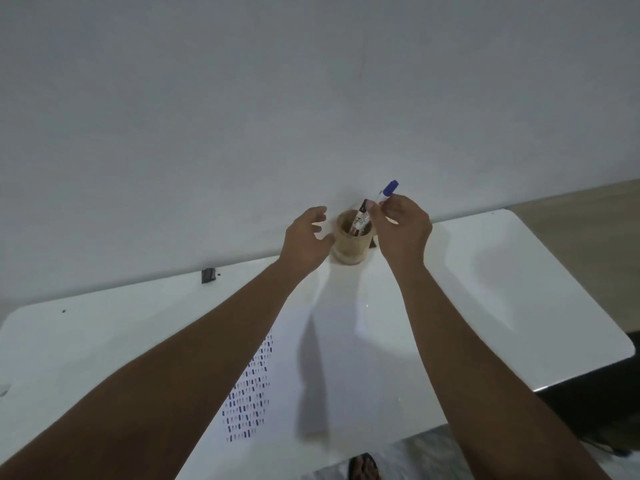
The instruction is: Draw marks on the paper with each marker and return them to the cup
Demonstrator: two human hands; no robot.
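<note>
Here the right hand (401,230) pinches a blue-capped marker (388,190) above the round wooden cup (349,249), left hand (304,242) open beside it.

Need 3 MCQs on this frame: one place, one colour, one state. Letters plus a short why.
1. Where does the wooden cup stand?
A. at the table's far edge by the wall
B. on the paper
C. on the floor

2. What colour is the cap of the marker in the right hand?
A. red
B. blue
C. green

3. What is the left hand doing?
A. gripping a marker
B. pressing flat on the paper
C. open beside the cup, holding nothing

Answers:
1 A, the cup sits where the white table meets the wall, beyond the paper.
2 B, a blue cap sticks up above the fingers.
3 C, its fingers are spread at the cup's left side, with nothing in them.
</note>
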